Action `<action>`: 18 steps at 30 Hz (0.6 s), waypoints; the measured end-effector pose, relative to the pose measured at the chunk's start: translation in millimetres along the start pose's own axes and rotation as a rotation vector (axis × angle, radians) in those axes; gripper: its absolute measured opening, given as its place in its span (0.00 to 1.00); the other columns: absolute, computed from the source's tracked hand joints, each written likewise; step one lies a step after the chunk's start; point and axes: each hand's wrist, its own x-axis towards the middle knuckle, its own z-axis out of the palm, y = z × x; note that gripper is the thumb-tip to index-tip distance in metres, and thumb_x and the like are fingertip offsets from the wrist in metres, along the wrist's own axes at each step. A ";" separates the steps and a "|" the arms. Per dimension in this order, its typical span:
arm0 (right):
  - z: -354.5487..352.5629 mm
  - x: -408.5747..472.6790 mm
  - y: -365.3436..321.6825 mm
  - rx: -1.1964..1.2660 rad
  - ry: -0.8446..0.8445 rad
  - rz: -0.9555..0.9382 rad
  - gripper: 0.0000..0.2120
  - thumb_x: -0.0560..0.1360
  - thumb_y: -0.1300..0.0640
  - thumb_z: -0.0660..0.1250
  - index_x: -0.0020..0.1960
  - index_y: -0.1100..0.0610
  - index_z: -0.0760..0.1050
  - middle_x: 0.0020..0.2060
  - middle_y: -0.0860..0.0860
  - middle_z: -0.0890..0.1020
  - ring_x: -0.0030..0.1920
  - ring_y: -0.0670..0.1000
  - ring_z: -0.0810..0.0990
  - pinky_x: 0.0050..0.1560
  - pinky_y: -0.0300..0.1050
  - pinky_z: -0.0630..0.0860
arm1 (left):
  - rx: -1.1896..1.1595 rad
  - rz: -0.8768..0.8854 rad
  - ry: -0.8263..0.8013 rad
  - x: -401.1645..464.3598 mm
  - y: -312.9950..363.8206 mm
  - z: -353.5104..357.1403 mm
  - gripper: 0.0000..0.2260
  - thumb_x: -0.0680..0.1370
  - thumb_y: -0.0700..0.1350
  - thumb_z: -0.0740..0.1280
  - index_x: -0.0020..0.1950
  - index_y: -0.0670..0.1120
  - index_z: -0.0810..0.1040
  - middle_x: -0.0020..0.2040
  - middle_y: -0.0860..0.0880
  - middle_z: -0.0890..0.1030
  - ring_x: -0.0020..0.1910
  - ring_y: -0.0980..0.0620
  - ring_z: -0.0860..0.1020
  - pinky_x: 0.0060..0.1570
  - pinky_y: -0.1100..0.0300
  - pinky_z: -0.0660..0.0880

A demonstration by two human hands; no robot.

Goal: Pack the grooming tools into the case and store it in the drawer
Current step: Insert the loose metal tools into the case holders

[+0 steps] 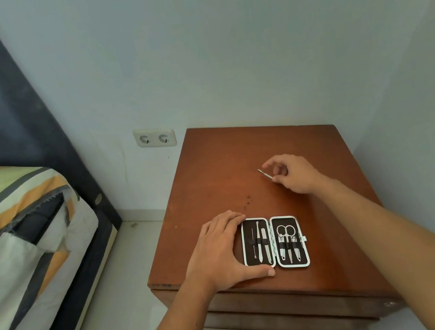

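On the brown wooden tabletop (210, 166) of a bedside cabinet, near its front edge, we see the grooming case (274, 242) lying open and flat, both halves facing up. Its left half holds three slim metal tools under a black strap; its right half holds a pair of scissors (286, 235) with two smaller tools either side of them, which look like nail clippers, though they are too small for us to be sure. A small clasp sticks out from the right rim of the case.

Our left hand (220, 250) rests palm down on the tabletop, fingers spread, touching the left edge of the case, with the thumb lying along the front edge of the left half. It presses against the case and closes on nothing.

Farther back and to the right, well apart from the case, our right hand (293, 174) pinches a thin metal tool (264, 173) between thumb and fingertips. The tool points away to the left, its free end near the tabletop; we cannot tell whether it touches the wood.

Below the tabletop we see the drawer fronts (290, 307), shut. To the left stands a bed (12, 226) with a striped cover, and a double wall socket (154, 138) sits on the pale wall behind.
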 end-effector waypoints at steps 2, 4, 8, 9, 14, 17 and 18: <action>-6.5 9.0 0.0 -0.065 -0.130 -0.016 0.25 0.79 0.61 0.72 0.72 0.43 0.75 0.48 0.49 0.80 0.44 0.46 0.76 0.53 0.45 0.73 | 0.007 -0.001 -0.007 -0.2 -0.1 0.3 0.56 0.61 0.84 0.67 0.81 0.54 0.64 0.78 0.60 0.64 0.79 0.60 0.57 0.81 0.55 0.53; -10.9 16.1 -0.4 -0.122 -0.190 -0.010 0.27 0.79 0.60 0.73 0.75 0.43 0.72 0.49 0.48 0.79 0.45 0.46 0.76 0.53 0.44 0.73 | 0.007 -0.002 -0.011 -0.2 -0.9 0.7 0.56 0.61 0.84 0.67 0.81 0.54 0.63 0.78 0.59 0.64 0.80 0.60 0.57 0.81 0.54 0.53; -11.6 22.9 -3.1 -0.125 -0.176 0.042 0.19 0.76 0.60 0.76 0.66 0.50 0.81 0.44 0.45 0.83 0.45 0.45 0.80 0.54 0.43 0.74 | 0.009 0.006 -0.001 0.7 -1.5 0.8 0.56 0.61 0.84 0.67 0.81 0.54 0.64 0.78 0.60 0.65 0.79 0.60 0.58 0.81 0.57 0.52; -10.4 22.8 -3.0 -0.111 -0.152 0.061 0.17 0.75 0.60 0.78 0.63 0.52 0.83 0.43 0.46 0.85 0.45 0.46 0.81 0.55 0.43 0.76 | 0.009 0.007 -0.001 0.7 -1.3 0.9 0.56 0.61 0.84 0.67 0.81 0.54 0.64 0.78 0.60 0.65 0.79 0.61 0.58 0.81 0.57 0.52; -5.7 17.6 -4.8 -0.080 -0.051 0.113 0.08 0.74 0.58 0.78 0.52 0.51 0.88 0.44 0.47 0.85 0.49 0.50 0.83 0.58 0.45 0.78 | 0.007 0.008 -0.003 0.4 -0.6 0.8 0.56 0.61 0.84 0.67 0.81 0.54 0.64 0.77 0.60 0.65 0.79 0.61 0.58 0.80 0.56 0.53; -0.2 17.7 -1.6 -0.026 0.001 0.152 0.03 0.75 0.55 0.78 0.46 0.47 0.87 0.41 0.45 0.85 0.46 0.50 0.84 0.57 0.50 0.82 | 0.005 0.012 -0.005 0.2 0.3 -0.3 0.55 0.62 0.84 0.67 0.81 0.54 0.64 0.78 0.60 0.64 0.79 0.61 0.58 0.81 0.57 0.52; 1.3 18.6 -0.5 -0.018 0.021 0.155 0.03 0.75 0.53 0.78 0.44 0.45 0.86 0.40 0.44 0.84 0.47 0.51 0.84 0.57 0.52 0.82 | 0.005 0.012 -0.006 0.2 0.6 -0.7 0.55 0.62 0.84 0.67 0.81 0.54 0.64 0.78 0.60 0.64 0.79 0.61 0.57 0.81 0.58 0.52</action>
